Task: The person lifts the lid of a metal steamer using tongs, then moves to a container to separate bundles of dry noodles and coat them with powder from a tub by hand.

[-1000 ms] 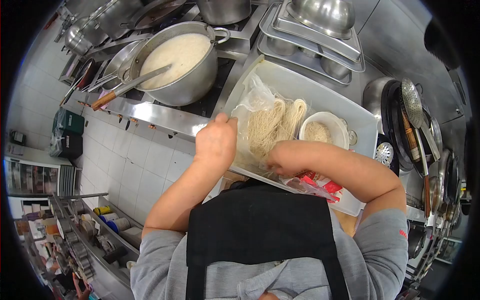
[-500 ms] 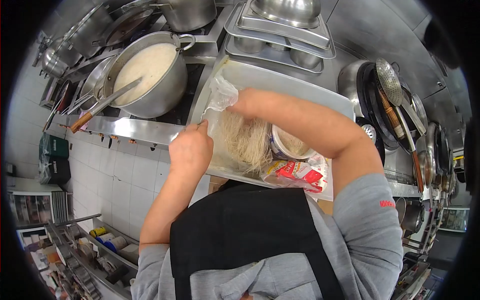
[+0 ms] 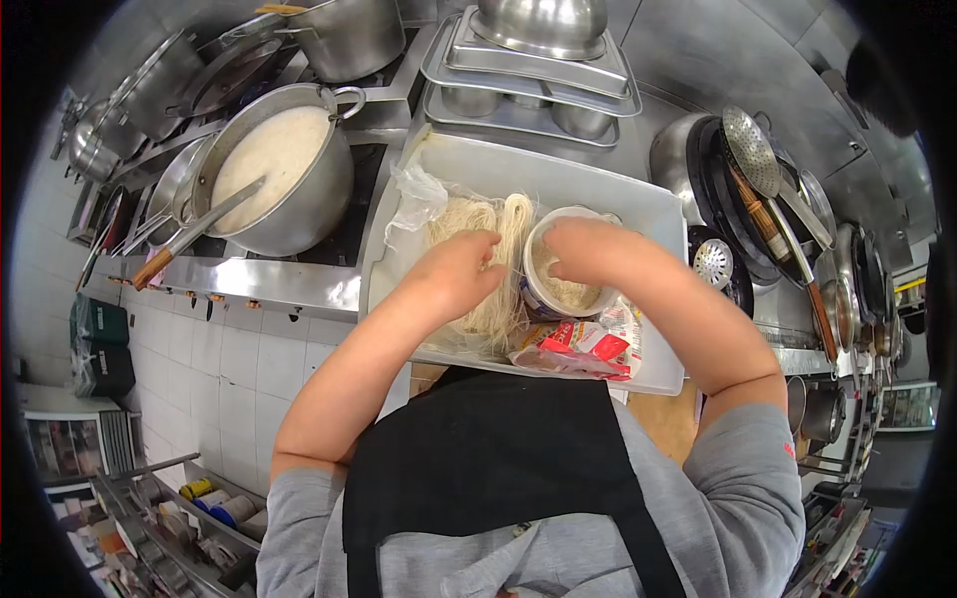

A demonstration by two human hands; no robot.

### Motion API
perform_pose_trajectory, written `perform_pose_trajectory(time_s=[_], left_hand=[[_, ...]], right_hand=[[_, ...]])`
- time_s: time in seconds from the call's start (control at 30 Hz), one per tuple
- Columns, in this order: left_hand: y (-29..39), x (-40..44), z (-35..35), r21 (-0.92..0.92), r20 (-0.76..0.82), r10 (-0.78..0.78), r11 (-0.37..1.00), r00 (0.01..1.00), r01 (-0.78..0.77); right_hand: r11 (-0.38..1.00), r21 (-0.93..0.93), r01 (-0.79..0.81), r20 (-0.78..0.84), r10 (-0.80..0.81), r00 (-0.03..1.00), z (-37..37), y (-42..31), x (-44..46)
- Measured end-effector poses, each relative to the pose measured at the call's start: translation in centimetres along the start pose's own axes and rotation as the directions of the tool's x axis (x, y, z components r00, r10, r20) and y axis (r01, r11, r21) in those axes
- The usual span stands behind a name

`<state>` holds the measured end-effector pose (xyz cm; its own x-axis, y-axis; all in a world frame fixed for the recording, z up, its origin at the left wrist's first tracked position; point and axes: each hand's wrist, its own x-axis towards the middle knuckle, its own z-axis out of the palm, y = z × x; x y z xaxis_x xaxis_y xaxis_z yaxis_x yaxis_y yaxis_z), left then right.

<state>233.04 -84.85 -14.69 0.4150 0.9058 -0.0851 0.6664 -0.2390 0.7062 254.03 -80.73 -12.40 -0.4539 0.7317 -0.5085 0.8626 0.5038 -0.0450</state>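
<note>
Dry rice noodles [image 3: 513,234] lie in pale bundles inside a large white plastic bin [image 3: 638,189]. My left hand [image 3: 461,271] is over the bundles, its fingers curved and apart, touching the noodles. To the right in the same bin stands a round tub [image 3: 535,289] with pale, grainy or stringy contents. Into its mouth reaches my right hand [image 3: 588,251], fingers bent and spread from the thumb; I cannot make out anything held. A crumpled clear plastic bag [image 3: 416,199] rests at the bin's left side. A red and white packet [image 3: 583,347] lies below the tub.
At left, a big pot [image 3: 299,189] of whitish liquid sits on the stove with a wooden-handled utensil [image 3: 199,224] in it. Stacked metal trays [image 3: 538,75] stand behind the bin. Woks, a skimmer [image 3: 750,149] and a perforated ladle [image 3: 713,261] are at right.
My right hand has moved from the noodles and plastic bag to the tub. My left hand has left the bin's edge for the noodles. The view has shifted slightly.
</note>
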Motion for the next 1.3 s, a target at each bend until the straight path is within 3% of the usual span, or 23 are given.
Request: perform_pose_trajectory(time_s=[0.03, 0.07, 0.13, 0.23, 0.33, 0.5, 0.57, 0.6, 0.67, 0.7, 0.77, 0.8, 0.83, 0.9, 1.03, 1.1, 1.2, 1.3], left_hand=[[0.6, 0.5, 0.6, 0.002, 0.004, 0.009, 1.000, 1.000, -0.009], [1.4, 1.0, 1.3, 0.061, 0.019, 0.037, 0.997, 0.999, -0.038], [2.4, 2.2, 2.5, 0.142, 0.109, 0.044, 0.988, 0.993, -0.059], [2.6, 3.0, 3.9, 0.220, 0.029, 0.080, 0.972, 0.996, -0.084], [3.3, 2.7, 3.9, 0.286, 0.026, 0.004, 0.958, 1.000, -0.011], [2.8, 2.2, 3.2, 0.340, 0.057, 0.014, 0.940, 0.998, -0.032], [2.5, 2.3, 3.2, 0.323, 0.071, 0.022, 0.945, 0.997, -0.044], [2.7, 2.2, 3.0, 0.301, 0.077, 0.013, 0.953, 0.997, -0.035], [2.7, 2.1, 3.2, 0.283, 0.097, 0.007, 0.959, 0.995, -0.034], [2.6, 2.2, 3.2, 0.263, 0.099, 0.005, 0.964, 0.995, -0.031], [2.7, 2.5, 3.0, 0.245, 0.101, 0.007, 0.969, 0.995, -0.032], [2.8, 2.5, 3.0, 0.265, 0.101, 0.006, 0.964, 0.995, -0.033], [2.9, 2.5, 3.0, 0.286, 0.101, 0.009, 0.958, 0.995, -0.037], [2.5, 2.6, 3.4, 0.289, 0.097, 0.024, 0.956, 0.995, -0.051], [2.7, 2.9, 3.1, 0.263, 0.133, -0.034, 0.965, 0.991, -0.002], [2.7, 2.7, 3.0, 0.222, 0.132, -0.039, 0.975, 0.990, 0.009], [2.3, 3.2, 2.6, 0.172, 0.124, -0.053, 0.985, 0.991, 0.031], [2.2, 3.2, 2.8, 0.168, 0.128, -0.064, 0.985, 0.990, 0.042]], right_hand=[[0.999, 0.030, 0.018, -0.129, -0.014, 0.992, 2.9, 0.9, 1.3], [0.999, 0.031, 0.009, -0.134, -0.005, 0.991, 5.1, 1.2, 2.1], [1.000, -0.020, -0.007, -0.390, -0.002, 0.921, 7.5, 1.2, 2.4], [0.999, 0.048, 0.014, -0.314, 0.001, 0.949, 6.9, 0.2, 1.3], [0.999, 0.035, -0.015, -0.282, 0.024, 0.959, 6.7, -0.4, 1.4], [0.995, 0.094, 0.021, -0.252, 0.003, 0.968, 7.1, 0.9, 1.2], [0.980, 0.194, 0.038, -0.022, -0.034, 0.999, 4.4, 1.9, -0.2], [0.981, 0.191, 0.038, -0.012, -0.036, 0.999, 4.8, 2.5, 0.6], [0.956, 0.288, -0.060, -0.162, 0.111, 0.981, 7.1, 3.5, 2.3], [0.954, 0.292, -0.065, -0.162, 0.117, 0.980, 8.0, 3.0, 2.5], [0.988, 0.114, -0.102, -0.373, 0.138, 0.918, 9.3, 1.1, 2.6], [0.990, 0.120, -0.073, -0.177, 0.094, 0.980, 7.2, 0.7, 1.7], [0.988, 0.130, -0.081, -0.177, 0.103, 0.979, 6.5, 0.9, 1.1], [0.974, 0.225, -0.029, 0.062, 0.016, 0.998, 5.4, 1.6, 0.5], [0.992, 0.119, -0.036, 0.078, 0.027, 0.997, 5.0, 2.5, 0.8], [0.952, 0.277, -0.130, -0.122, 0.169, 0.978, 7.3, 1.5, 1.6], [0.971, 0.184, -0.154, -0.152, 0.183, 0.971, 7.5, -0.5, 1.5], [0.958, 0.270, -0.095, -0.125, 0.133, 0.983, 7.0, -0.2, 0.9]])
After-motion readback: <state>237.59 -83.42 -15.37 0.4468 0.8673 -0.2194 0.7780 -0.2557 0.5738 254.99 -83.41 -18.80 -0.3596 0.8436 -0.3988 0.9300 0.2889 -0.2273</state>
